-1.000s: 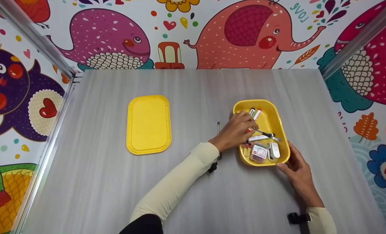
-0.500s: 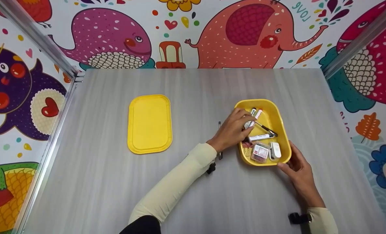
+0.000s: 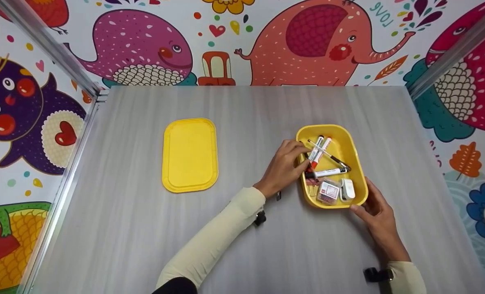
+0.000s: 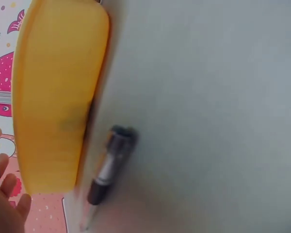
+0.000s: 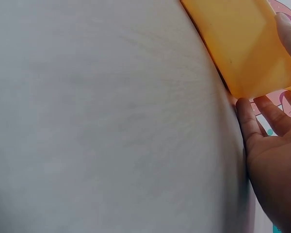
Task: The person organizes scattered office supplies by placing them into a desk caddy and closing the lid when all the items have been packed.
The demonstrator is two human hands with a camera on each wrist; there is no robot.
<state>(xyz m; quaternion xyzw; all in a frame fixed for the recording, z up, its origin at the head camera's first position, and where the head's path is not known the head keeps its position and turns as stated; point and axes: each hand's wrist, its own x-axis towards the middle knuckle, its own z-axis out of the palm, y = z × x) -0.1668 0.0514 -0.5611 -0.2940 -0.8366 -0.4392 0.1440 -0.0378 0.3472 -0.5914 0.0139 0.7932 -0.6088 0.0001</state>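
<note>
My left hand (image 3: 283,165) is over the left rim of a yellow plastic box (image 3: 350,147), fingers loosely bent with nothing held. Inside the box, a pen (image 3: 335,160) lies across two upright-lying markers (image 3: 326,143). Below it are another white marker (image 3: 328,172), a small clear case with a label (image 3: 328,192) and a white rounded item (image 3: 347,190). My right hand (image 3: 379,218) holds the box's near right corner, thumb at the rim and fingers along the outer wall. Another pen (image 4: 105,170) lies on the table left of the box, mostly hidden by my left hand in the head view.
A flat yellow lid (image 3: 190,155) lies on the grey table (image 3: 242,122), left of the box. Printed wall panels (image 3: 222,41) enclose the back and both sides, with metal frame posts (image 3: 450,53) at the corners.
My left hand has let go of the pen, which now rests in the box across the markers. The hand has drawn back left to the rim; the right hand stays at the corner.
</note>
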